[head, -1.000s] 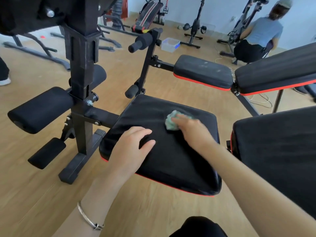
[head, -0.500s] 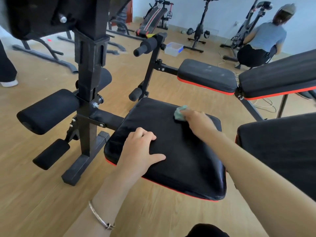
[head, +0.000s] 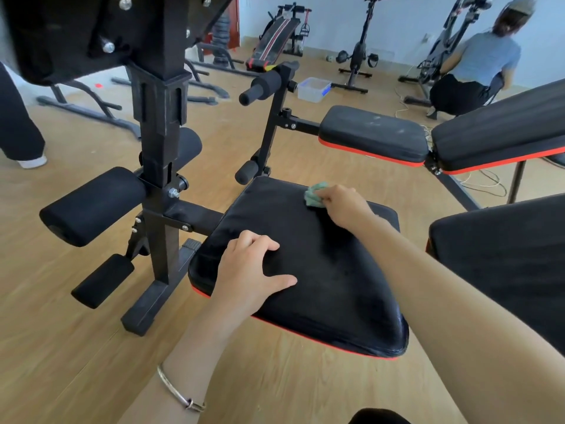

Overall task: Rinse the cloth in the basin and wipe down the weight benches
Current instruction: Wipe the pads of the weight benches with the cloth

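A black seat pad with red trim (head: 321, 270) belongs to the weight bench right in front of me. My right hand (head: 342, 205) presses a small green cloth (head: 315, 195) onto the pad's far edge, fingers closed over it. My left hand (head: 250, 270) rests flat on the pad's near left part, fingers spread, holding nothing. The bench's backrest (head: 504, 255) sits at the right. A second bench with a dusty seat (head: 373, 133) and tilted backrest (head: 501, 130) stands behind. A clear plastic basin (head: 313, 88) sits on the floor farther back.
The bench's black upright frame (head: 162, 148) with foam rollers (head: 91, 203) stands to my left. A person in a blue top (head: 480, 65) crouches at the back right by exercise bikes. Another person's leg (head: 18, 127) is at the left edge. Cables lie on the wooden floor.
My right hand has slid the cloth away from me, from the middle of the seat pad to its far edge. My left hand stayed on the pad.
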